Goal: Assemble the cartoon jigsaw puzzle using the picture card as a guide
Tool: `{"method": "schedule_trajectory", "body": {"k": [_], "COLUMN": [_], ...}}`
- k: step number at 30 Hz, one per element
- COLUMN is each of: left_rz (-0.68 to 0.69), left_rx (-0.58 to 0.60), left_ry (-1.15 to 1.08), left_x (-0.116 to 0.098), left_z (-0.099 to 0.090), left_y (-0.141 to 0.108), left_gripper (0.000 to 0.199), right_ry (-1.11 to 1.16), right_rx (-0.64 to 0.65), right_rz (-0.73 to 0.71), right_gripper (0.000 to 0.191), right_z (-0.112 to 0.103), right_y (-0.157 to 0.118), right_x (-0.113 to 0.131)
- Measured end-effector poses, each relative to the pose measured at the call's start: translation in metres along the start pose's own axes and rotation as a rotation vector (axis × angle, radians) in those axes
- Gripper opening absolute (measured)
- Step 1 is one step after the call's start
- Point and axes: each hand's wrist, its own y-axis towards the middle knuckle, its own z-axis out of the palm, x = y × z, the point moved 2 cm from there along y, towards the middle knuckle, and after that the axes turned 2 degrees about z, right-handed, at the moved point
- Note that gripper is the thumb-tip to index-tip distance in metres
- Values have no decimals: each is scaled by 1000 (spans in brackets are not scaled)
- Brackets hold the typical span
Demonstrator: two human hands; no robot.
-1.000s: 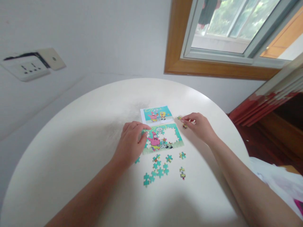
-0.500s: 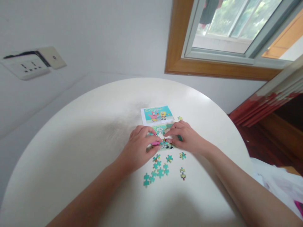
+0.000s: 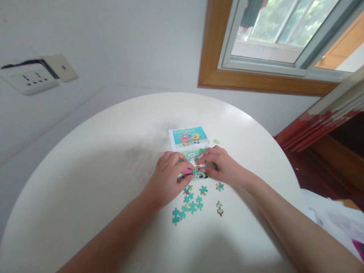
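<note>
A partly assembled jigsaw puzzle (image 3: 191, 156) with cartoon figures lies on the white round table, and both hands cover much of it. My left hand (image 3: 170, 171) rests over its left side, thumb and fingers curled in and gripping pieces by the pink part. From the right, my right hand (image 3: 218, 163) has its thumb and index finger pinched on a puzzle piece near the middle; the fingers partly hide this piece. Just beyond the puzzle lies a reference picture card (image 3: 189, 137) showing the cartoon scene.
Several loose teal puzzle pieces (image 3: 192, 207) lie nearer to me. A yellowish piece (image 3: 220, 208) sits to their right, and another small piece (image 3: 216, 141) is beside the card. The table (image 3: 85, 182) meets the wall near a window frame (image 3: 256, 81). White plastic (image 3: 332, 216) is at the right.
The fingers of both hands have shifted very slightly over the middle of the puzzle, and a bit more of the pink part shows by my left hand. The loose pieces stay put.
</note>
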Motion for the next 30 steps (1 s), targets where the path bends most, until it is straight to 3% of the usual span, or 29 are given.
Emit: {"method": "schedule_trajectory", "body": {"k": [9, 30], "left_rz": [-110, -130], "left_rx": [-51, -53], "left_ry": [30, 23], "left_x": [-9, -13], "left_z": [2, 1], "left_y": [3, 4], "left_gripper": [9, 8], "right_ry": [-25, 13], "right_rx": [-1, 9], "right_rz": [88, 129], "right_gripper": [20, 18], "right_z": [1, 1], "right_y": [1, 2], "right_x": [5, 7]}}
